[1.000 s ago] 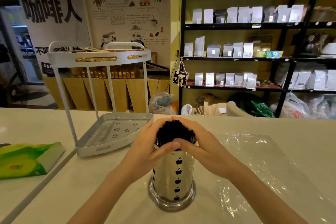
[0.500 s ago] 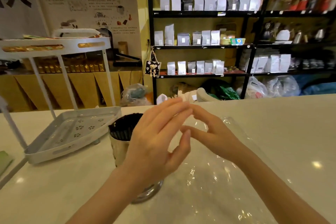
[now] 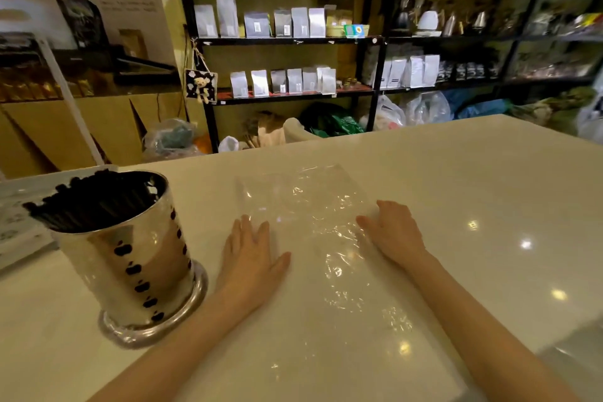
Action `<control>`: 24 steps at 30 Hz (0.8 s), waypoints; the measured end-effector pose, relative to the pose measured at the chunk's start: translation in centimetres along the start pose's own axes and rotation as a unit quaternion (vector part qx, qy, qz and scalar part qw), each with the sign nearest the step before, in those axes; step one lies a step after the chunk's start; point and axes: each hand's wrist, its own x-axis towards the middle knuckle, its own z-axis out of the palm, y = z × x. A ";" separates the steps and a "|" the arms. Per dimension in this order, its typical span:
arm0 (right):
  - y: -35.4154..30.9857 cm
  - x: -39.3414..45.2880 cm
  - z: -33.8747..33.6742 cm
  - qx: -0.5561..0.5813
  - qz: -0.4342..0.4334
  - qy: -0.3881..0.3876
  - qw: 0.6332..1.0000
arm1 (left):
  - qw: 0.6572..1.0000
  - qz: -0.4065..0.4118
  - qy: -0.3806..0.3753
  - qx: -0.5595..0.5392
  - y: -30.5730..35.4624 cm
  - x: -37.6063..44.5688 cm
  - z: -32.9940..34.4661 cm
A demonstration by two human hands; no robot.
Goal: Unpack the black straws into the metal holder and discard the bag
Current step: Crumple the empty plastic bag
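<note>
Looks like a coffee shop: black shelves (image 3: pixel 293 39) at 12 o'clock stacked with silver bean bags (image 3: pixel 300 22), kettles (image 3: pixel 450 23) at 1 o'clock, pale bench (image 3: pixel 473 173) up front.

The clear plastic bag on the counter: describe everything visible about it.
The clear plastic bag is thin, transparent and crinkled, catching highlights. It looks empty and lies flat on the pale counter, right of the metal holder. The left hand and right hand rest flat on its side edges.

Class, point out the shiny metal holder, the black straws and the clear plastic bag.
Shiny metal holder (image 3: pixel 143 271), head view, side wall.
Black straws (image 3: pixel 94 199), head view, top ends.
Clear plastic bag (image 3: pixel 313 206), head view, middle.
</note>
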 end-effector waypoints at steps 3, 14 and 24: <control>0.5 0.3 0.4 -0.072 0.036 -0.002 0.997 | 0.999 -0.043 -0.005 0.028 -0.4 0.2 0.7; 0.0 0.2 0.7 0.127 0.046 0.040 0.990 | 0.910 -0.051 0.157 -0.381 -0.5 0.7 -0.3; 0.2 -0.5 -4.3 0.490 0.034 0.050 0.870 | 0.781 -0.118 0.111 -0.604 0.2 2.0 -4.4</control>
